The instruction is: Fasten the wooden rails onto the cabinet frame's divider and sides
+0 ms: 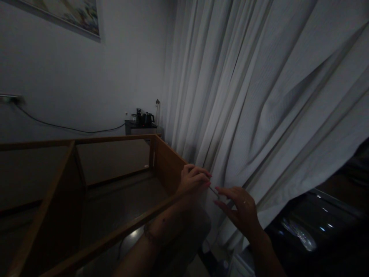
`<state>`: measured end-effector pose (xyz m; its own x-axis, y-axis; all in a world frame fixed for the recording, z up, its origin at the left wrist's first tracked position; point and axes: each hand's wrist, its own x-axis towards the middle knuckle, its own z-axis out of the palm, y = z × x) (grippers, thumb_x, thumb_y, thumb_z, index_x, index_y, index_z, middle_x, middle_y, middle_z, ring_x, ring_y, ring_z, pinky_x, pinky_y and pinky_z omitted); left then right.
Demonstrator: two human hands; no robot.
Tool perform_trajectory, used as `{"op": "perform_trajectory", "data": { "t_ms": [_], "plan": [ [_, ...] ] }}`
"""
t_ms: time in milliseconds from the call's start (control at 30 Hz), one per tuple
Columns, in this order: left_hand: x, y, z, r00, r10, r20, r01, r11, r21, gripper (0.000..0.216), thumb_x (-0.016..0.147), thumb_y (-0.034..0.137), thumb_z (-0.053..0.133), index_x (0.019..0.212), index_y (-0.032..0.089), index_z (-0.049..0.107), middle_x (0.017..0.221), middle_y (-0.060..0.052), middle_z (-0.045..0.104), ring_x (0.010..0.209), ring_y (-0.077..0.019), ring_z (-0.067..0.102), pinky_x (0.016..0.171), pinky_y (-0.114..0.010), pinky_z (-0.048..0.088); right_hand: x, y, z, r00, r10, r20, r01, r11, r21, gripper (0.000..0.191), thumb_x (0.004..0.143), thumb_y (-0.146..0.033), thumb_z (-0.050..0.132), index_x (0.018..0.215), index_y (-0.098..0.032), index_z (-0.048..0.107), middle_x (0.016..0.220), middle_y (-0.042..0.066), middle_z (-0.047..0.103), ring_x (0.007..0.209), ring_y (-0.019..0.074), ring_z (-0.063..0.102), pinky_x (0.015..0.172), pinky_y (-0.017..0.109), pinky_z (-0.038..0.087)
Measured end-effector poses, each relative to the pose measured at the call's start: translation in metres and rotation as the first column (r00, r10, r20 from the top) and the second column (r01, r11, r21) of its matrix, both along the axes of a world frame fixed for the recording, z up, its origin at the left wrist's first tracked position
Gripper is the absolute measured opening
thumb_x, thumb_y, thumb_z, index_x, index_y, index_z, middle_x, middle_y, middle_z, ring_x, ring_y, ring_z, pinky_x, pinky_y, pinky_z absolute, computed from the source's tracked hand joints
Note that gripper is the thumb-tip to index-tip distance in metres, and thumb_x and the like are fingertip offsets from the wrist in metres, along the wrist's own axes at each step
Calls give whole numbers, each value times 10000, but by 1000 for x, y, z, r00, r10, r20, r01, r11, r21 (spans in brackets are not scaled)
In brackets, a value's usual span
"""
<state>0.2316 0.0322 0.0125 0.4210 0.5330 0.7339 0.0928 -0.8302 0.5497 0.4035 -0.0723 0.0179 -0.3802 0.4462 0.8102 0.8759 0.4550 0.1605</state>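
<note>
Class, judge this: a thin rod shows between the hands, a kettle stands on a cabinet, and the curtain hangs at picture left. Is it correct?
Not quite: the head view shows the curtain at picture right. A thin rod does show between the left hand and right hand, and a kettle stands on a cabinet.

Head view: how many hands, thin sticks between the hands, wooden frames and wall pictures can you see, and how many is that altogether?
Hands: 2 (left hand, right hand)
Thin stick: 1
Wooden frame: 1
Wall picture: 1
Total: 5
</note>
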Motion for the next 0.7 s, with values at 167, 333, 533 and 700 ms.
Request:
{"op": "perform_trajectory", "data": {
  "t_ms": [167, 333, 533, 700],
  "plan": [
    [2, 1, -1, 1000, 4, 19, -5, 1000, 25, 185, 874, 294, 572, 707, 242, 633, 971, 8, 716, 1036, -212, 452, 990, -393, 353, 10, -1, -1, 979, 68, 192, -65, 998, -20, 468, 908, -116, 583, 1337, -290, 520, 1098, 33, 729, 926, 156, 681, 812, 305, 572],
    [3, 2, -2, 999, 2, 32, -3, 999, 37, 193, 880, 319, 575, 715, 241, 640, 956, -4, 720, 1025, -214, 467, 982, -394, 366, 11, 4, 2, 960, 192, 204, -174, 979, -104, 569, 921, -58, 526, 1445, -222, 378, 1225, 67, 673, 1112, 162, 635, 917, 313, 576],
    [1, 1, -1, 1000, 5, 23, -6, 1000, 11, 176, 868, 299, 585, 713, 243, 647, 955, -12, 717, 1029, -218, 470, 985, -402, 377, 18, 5, 2, 957, 68, 283, -75, 997, 16, 621, 851, -127, 677, 1402, -286, 441, 1161, 15, 709, 968, 148, 689, 873, 296, 585],
    [0, 0, 0, 1000, 0, 25, 0, 1000, -5, 174, 866, 301, 594, 709, 248, 644, 961, -7, 716, 1054, -224, 458, 993, -413, 373, 25, 0, 7, 929, -71, 364, 15, 988, 155, 505, 872, -108, 650, 1297, -362, 549, 1078, -43, 737, 806, 128, 685, 781, 298, 581]
  ]
}}
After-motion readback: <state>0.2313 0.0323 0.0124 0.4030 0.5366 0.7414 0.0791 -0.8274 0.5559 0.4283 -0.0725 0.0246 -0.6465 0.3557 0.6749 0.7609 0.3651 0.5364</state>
